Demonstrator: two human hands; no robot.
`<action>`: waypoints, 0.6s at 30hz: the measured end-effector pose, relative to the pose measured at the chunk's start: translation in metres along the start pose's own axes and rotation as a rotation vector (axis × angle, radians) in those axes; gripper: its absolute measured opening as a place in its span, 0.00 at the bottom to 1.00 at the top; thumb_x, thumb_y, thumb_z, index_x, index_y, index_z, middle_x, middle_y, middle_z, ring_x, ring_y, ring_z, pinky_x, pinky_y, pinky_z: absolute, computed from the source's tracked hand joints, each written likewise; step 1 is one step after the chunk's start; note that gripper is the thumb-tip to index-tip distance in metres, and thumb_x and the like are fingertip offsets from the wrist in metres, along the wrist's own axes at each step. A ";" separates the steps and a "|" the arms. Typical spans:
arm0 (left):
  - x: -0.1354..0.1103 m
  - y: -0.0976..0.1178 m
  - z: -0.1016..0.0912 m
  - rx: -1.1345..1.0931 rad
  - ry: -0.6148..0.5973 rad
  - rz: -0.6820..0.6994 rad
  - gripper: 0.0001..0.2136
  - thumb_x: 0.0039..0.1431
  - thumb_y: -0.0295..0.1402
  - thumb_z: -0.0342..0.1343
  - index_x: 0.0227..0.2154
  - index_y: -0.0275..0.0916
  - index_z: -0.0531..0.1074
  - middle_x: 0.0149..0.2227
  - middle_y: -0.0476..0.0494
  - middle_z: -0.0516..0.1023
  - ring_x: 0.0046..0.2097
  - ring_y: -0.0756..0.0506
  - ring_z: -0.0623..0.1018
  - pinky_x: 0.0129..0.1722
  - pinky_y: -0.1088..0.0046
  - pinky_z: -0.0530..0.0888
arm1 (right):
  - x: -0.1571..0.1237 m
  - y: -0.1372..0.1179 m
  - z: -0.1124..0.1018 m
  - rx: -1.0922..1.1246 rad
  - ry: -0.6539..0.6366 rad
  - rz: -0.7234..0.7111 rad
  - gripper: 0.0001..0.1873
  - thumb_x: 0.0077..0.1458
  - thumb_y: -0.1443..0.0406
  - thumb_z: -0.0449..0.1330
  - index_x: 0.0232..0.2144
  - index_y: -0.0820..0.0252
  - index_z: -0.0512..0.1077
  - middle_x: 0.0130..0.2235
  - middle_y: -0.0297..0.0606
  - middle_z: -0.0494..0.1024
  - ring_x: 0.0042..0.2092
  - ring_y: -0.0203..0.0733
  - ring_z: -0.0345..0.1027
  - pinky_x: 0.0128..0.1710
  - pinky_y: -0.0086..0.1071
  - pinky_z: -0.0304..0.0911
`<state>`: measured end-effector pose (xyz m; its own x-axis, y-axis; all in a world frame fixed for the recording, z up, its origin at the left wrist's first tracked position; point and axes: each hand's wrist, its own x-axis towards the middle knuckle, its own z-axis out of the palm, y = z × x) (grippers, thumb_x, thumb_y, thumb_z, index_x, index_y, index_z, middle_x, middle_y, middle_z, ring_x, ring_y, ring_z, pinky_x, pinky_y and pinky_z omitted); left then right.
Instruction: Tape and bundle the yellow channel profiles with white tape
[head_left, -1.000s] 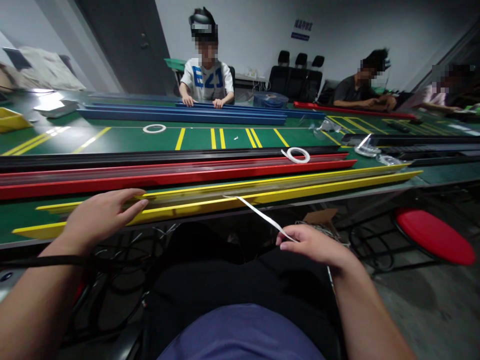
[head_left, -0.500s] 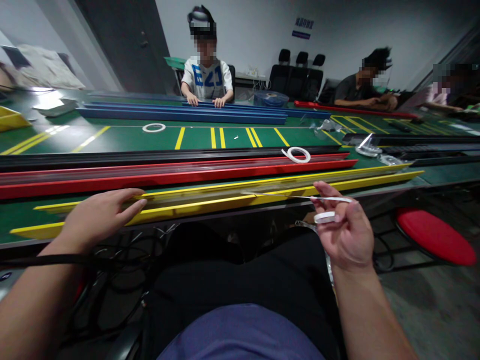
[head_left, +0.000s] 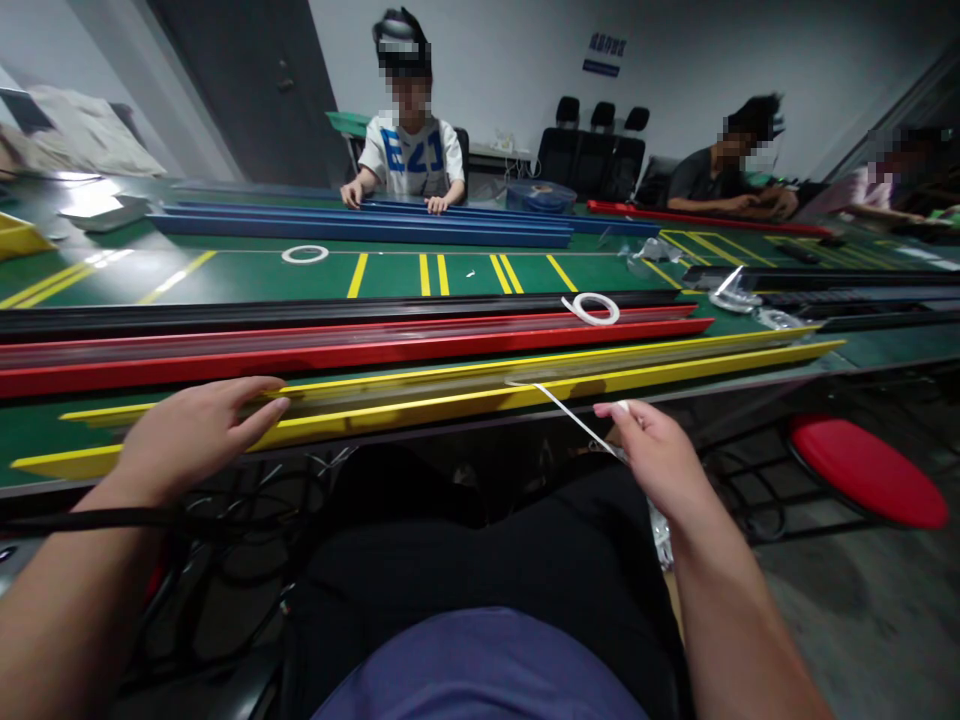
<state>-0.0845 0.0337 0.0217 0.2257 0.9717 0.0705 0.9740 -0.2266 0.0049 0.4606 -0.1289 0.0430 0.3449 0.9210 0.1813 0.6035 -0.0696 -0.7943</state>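
A long yellow channel strip (head_left: 420, 406) lies along the table's near edge. My left hand (head_left: 196, 432) rests over its left part, thumb and forefinger stretched out and a little apart; the other fingers are hidden. Right of the strip's middle, my right hand (head_left: 651, 440) is closed, with a bit of white showing at the fingertips. From the channel a narrow white tape (head_left: 566, 410) runs slanting down to this hand. The tape roll itself is mostly hidden by my fingers.
Behind the yellow strip lie a red channel strip (head_left: 360, 346) and a black strip (head_left: 300, 312). White tape rolls lie at the strips' right (head_left: 596, 309) and farther back (head_left: 305, 254). A co-worker sits opposite at blue strips (head_left: 360, 230). A red stool (head_left: 866, 470) stands right.
My right hand has turned over from palm-up to back-up and shifted slightly left. The tape now slants down from the channel. My left hand stays in place.
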 end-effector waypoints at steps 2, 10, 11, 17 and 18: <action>0.000 0.000 -0.001 -0.002 -0.001 -0.002 0.34 0.71 0.59 0.40 0.62 0.39 0.74 0.59 0.39 0.81 0.57 0.33 0.80 0.52 0.59 0.74 | 0.002 0.004 0.002 -0.098 -0.133 0.015 0.26 0.68 0.45 0.54 0.37 0.58 0.80 0.38 0.41 0.81 0.38 0.44 0.73 0.38 0.35 0.64; -0.002 0.004 -0.003 0.022 -0.018 -0.022 0.34 0.71 0.59 0.39 0.62 0.40 0.74 0.59 0.39 0.81 0.56 0.34 0.80 0.49 0.61 0.73 | -0.005 -0.004 -0.002 -0.081 -0.373 0.011 0.26 0.63 0.43 0.62 0.30 0.60 0.72 0.30 0.33 0.71 0.33 0.37 0.62 0.32 0.30 0.55; -0.002 0.004 -0.003 0.023 -0.014 -0.022 0.34 0.71 0.59 0.39 0.62 0.40 0.74 0.59 0.39 0.81 0.55 0.34 0.80 0.49 0.61 0.74 | -0.005 -0.004 -0.004 -0.074 -0.331 0.015 0.26 0.63 0.43 0.62 0.29 0.60 0.70 0.28 0.32 0.68 0.32 0.36 0.59 0.31 0.30 0.53; -0.002 0.002 -0.001 0.029 0.013 0.015 0.34 0.73 0.57 0.37 0.62 0.38 0.74 0.58 0.38 0.81 0.56 0.34 0.80 0.50 0.61 0.73 | -0.003 -0.007 -0.005 0.137 0.135 -0.276 0.22 0.68 0.49 0.62 0.28 0.59 0.73 0.39 0.38 0.76 0.42 0.40 0.69 0.44 0.33 0.63; -0.002 0.001 -0.001 0.030 0.011 0.019 0.34 0.73 0.57 0.37 0.62 0.38 0.74 0.58 0.38 0.81 0.56 0.34 0.80 0.50 0.61 0.73 | -0.003 -0.009 -0.004 0.191 0.207 -0.336 0.20 0.67 0.51 0.62 0.28 0.58 0.75 0.46 0.40 0.78 0.49 0.43 0.71 0.52 0.36 0.64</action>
<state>-0.0839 0.0315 0.0220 0.2441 0.9663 0.0816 0.9697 -0.2428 -0.0263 0.4570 -0.1321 0.0519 0.3007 0.7825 0.5452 0.5701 0.3107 -0.7605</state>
